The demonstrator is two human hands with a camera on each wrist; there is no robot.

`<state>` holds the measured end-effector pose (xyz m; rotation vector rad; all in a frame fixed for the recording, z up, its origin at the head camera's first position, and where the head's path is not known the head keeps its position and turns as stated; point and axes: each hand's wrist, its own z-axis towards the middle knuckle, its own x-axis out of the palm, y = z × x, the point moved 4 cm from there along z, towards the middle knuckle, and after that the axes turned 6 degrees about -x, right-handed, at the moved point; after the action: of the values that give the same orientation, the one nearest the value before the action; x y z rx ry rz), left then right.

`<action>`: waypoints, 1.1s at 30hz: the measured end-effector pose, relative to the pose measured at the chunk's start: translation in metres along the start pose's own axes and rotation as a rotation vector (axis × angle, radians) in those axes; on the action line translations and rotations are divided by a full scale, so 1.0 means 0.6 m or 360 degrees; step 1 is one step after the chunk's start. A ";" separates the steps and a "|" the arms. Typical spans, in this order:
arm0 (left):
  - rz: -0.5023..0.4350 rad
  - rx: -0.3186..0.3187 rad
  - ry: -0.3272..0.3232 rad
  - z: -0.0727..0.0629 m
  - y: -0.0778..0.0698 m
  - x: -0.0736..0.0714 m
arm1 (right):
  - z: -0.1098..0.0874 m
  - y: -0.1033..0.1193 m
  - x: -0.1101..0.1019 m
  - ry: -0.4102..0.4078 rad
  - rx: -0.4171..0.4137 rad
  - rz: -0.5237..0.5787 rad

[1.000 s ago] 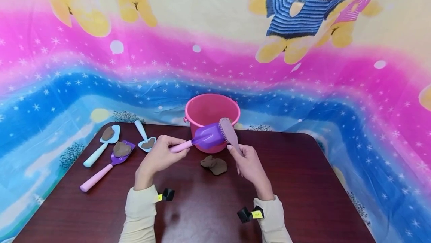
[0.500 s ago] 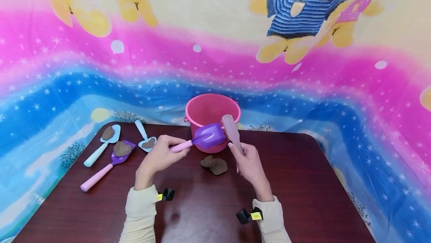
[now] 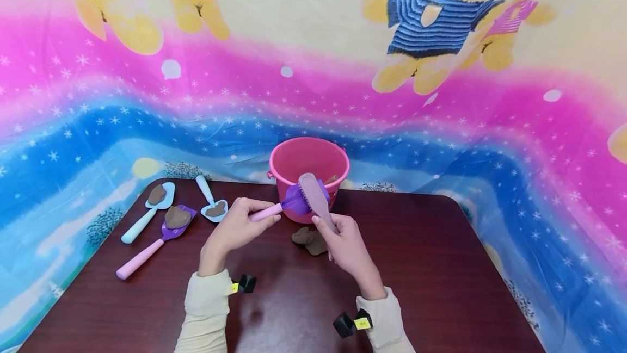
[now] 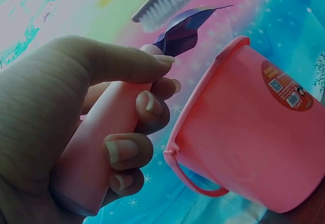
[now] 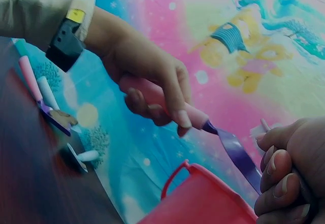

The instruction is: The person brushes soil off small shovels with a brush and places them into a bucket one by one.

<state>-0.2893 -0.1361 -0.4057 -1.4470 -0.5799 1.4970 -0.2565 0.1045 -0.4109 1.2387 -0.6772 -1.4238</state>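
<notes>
My left hand [image 3: 237, 229] grips the pink handle [image 4: 109, 132] of a toy shovel with a purple blade [image 3: 295, 199], held in front of the bucket's rim. In my right hand [image 3: 346, 244] is a mauve scrubbing brush [image 3: 313, 192], its bristles facing the shovel; in the head view it overlaps the blade, and whether they touch I cannot tell. Behind both stands a pink bucket [image 3: 309, 152] with a brownish lump [image 3: 332, 179] showing inside. Brown clay-like lumps [image 3: 308, 240] lie on the table below the brush, partly hidden by my right hand.
On the table's left lie a purple shovel [image 3: 168, 228] with a pink handle and two light-blue shovels [image 3: 166, 195], [image 3: 208, 195], each bearing a brown lump. The dark wood table [image 3: 441, 271] meets a printed cloth backdrop [image 3: 220, 141] right behind the bucket.
My right hand and the brush have moved left, from the blade's far end to over its middle. The shovel in my left hand has barely shifted.
</notes>
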 end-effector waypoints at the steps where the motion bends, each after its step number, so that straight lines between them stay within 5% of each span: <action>1: -0.0001 -0.0002 -0.0003 0.000 0.001 0.000 | -0.001 0.001 0.004 0.0018 -0.0008 -0.0003; 17: 0.0020 0.0021 -0.0024 0.000 -0.004 0.004 | -0.008 0.011 0.032 0.0160 0.0025 0.0017; 33: 0.0042 0.0028 -0.0023 0.001 -0.002 0.003 | -0.003 -0.001 0.010 0.0093 0.0093 -0.0083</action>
<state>-0.2895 -0.1337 -0.4058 -1.4364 -0.5567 1.5304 -0.2543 0.0994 -0.4140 1.3473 -0.6546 -1.4132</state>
